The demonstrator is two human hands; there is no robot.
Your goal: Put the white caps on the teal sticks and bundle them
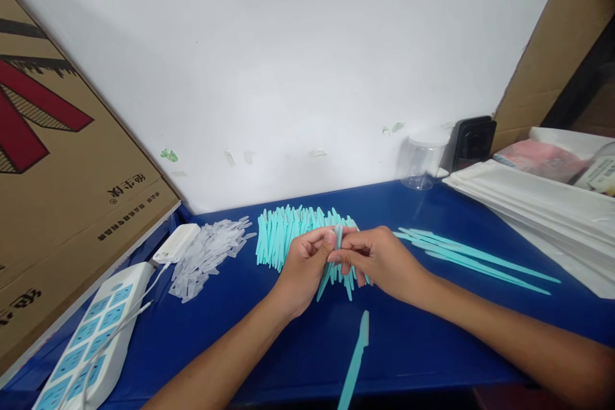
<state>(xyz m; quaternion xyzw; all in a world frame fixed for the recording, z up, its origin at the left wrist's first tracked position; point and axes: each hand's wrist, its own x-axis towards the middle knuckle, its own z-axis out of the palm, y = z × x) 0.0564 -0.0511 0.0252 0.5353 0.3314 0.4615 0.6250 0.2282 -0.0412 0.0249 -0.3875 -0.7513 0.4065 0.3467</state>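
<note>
My left hand [303, 264] and my right hand [382, 264] meet above the middle of the table, fingers closed in a pinch. Between them is a turquoise eyebrow razor [338, 236], its upper end whitish and its handle pointing down; the fingers partly cover it. Just behind my hands lies a wide pile of turquoise eyebrow razors [276, 237]. To the left is a heap of translucent blade caps [204, 259]. One single eyebrow razor [355, 359] lies nearer the front edge, and several long turquoise razors [485, 261] lie to the right.
A white power strip [115, 333] with cables and a small white box [177, 242] line the left side, beside a large carton [72, 205]. At the back right stand a clear jar [423, 163] and a black object [473, 141]. White foam sheets [538, 205] overhang the right side.
</note>
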